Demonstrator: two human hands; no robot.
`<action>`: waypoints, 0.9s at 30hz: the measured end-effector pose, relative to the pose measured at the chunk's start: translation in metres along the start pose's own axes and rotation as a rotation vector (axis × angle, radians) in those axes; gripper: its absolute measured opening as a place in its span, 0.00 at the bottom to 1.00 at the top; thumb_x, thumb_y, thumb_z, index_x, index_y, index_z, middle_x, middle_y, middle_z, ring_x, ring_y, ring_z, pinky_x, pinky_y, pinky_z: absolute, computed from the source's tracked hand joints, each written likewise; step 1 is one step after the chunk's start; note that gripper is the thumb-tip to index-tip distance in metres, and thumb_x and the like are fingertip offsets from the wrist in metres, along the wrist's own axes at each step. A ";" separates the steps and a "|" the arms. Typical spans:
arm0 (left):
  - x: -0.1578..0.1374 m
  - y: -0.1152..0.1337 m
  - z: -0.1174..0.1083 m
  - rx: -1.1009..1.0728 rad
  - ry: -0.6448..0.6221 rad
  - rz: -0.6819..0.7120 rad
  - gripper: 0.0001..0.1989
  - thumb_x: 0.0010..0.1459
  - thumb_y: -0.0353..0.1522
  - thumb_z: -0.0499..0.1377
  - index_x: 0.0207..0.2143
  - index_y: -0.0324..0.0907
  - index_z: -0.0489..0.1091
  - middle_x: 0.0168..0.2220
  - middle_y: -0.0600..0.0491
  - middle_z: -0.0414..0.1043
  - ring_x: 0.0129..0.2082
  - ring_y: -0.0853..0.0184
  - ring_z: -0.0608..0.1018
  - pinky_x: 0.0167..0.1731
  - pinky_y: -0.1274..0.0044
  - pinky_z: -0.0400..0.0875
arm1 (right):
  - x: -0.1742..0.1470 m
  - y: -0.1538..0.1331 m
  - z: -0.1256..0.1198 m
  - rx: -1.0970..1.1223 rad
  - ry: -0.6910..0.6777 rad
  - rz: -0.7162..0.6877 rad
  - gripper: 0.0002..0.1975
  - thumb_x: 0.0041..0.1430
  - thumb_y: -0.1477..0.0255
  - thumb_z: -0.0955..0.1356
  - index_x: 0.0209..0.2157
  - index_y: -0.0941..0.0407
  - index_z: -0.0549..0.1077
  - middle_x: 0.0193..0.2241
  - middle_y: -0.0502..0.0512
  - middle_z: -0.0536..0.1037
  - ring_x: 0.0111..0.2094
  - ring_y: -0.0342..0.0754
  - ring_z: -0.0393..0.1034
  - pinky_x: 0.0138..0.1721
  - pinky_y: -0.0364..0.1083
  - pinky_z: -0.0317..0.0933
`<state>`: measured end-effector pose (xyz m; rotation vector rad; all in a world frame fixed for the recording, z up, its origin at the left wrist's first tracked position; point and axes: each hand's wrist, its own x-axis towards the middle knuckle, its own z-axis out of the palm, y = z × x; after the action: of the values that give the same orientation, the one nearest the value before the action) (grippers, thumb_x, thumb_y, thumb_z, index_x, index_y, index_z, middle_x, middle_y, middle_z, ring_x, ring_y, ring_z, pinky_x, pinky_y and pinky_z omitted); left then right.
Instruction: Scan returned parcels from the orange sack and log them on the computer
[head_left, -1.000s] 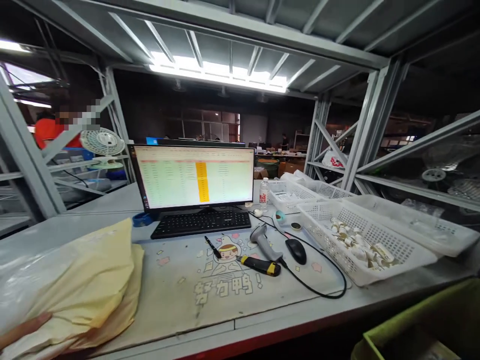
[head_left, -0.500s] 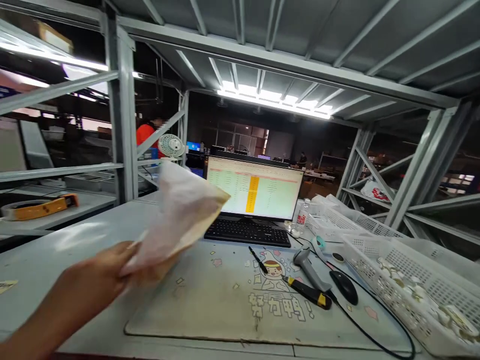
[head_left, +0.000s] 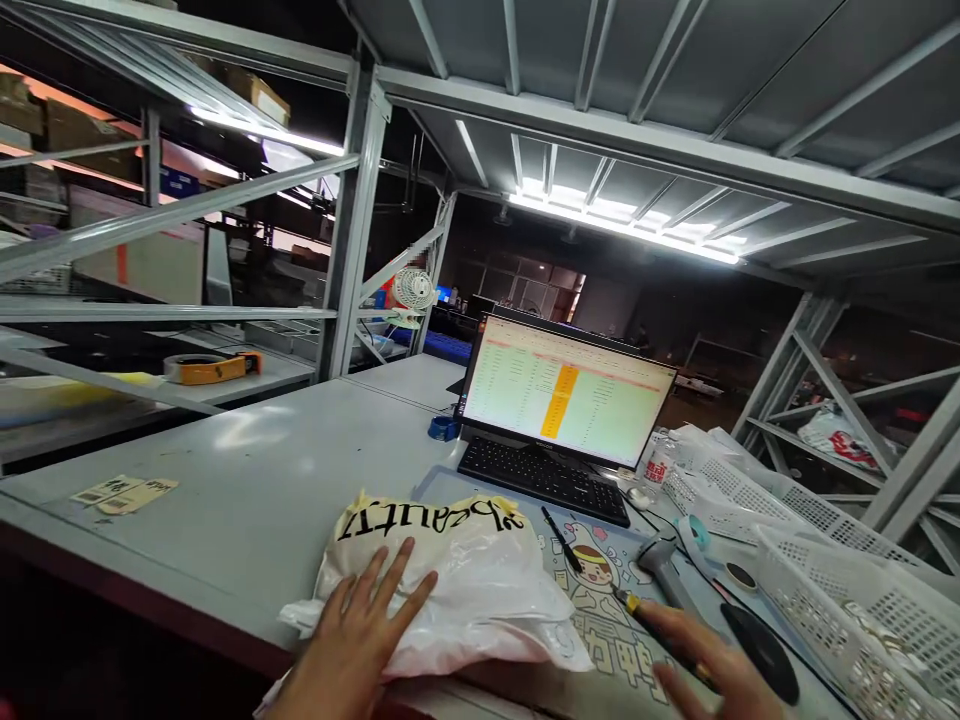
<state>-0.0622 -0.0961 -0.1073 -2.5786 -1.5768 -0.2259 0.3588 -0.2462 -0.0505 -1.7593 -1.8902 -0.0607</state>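
Note:
A stuffed white plastic mailer bag (head_left: 465,590) with a yellowish strip and the printed word "beauty", upside down from here, lies at the table's front edge, partly over the mat. My left hand (head_left: 367,620) rests on it with fingers spread. Around the black and yellow utility knife (head_left: 664,635) my right hand (head_left: 712,660) is poised, thumb and forefinger apart on either side of the handle; whether they press on it is hard to see. A black pen (head_left: 561,538) and a grey barcode scanner (head_left: 667,570) lie close by on the printed desk mat (head_left: 622,655).
Behind the mat stand a keyboard (head_left: 544,480) and a monitor (head_left: 566,385) showing a spreadsheet. White perforated baskets (head_left: 832,590) line the right side, with a mouse (head_left: 761,650) before them. Paper labels (head_left: 124,493) lie on the left tabletop. Metal shelf posts (head_left: 352,230) frame the desk.
A paper-like white and yellow piece in my left hand is out of view; that hand now lies on the mailer bag. My right hand has come in at the knife. The view has turned left.

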 end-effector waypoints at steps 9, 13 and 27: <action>0.007 -0.050 -0.074 -0.405 0.070 0.077 0.44 0.49 0.17 0.53 0.64 0.56 0.77 0.64 0.53 0.77 0.62 0.54 0.81 0.61 0.65 0.76 | 0.068 -0.052 0.067 0.407 -0.342 0.121 0.69 0.37 0.62 0.84 0.78 0.54 0.53 0.79 0.66 0.50 0.79 0.66 0.41 0.78 0.62 0.38; 0.027 -0.076 -0.131 -0.870 0.028 0.274 0.24 0.57 0.30 0.56 0.52 0.47 0.84 0.48 0.55 0.86 0.49 0.58 0.86 0.47 0.77 0.79 | 0.091 -0.061 0.063 0.670 -0.252 0.035 0.43 0.48 0.55 0.79 0.64 0.56 0.73 0.63 0.65 0.75 0.65 0.68 0.68 0.70 0.63 0.59; 0.115 -0.076 -0.090 -0.189 -0.040 0.150 0.45 0.66 0.50 0.59 0.75 0.30 0.56 0.73 0.35 0.62 0.71 0.44 0.67 0.70 0.55 0.60 | 0.100 0.014 0.058 0.288 -0.005 0.282 0.32 0.65 0.53 0.69 0.64 0.57 0.72 0.48 0.65 0.84 0.44 0.57 0.81 0.50 0.57 0.74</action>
<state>-0.0842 0.0238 0.0031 -2.8464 -1.4290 -0.3269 0.3525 -0.1305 -0.0622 -1.8015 -1.5466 0.3061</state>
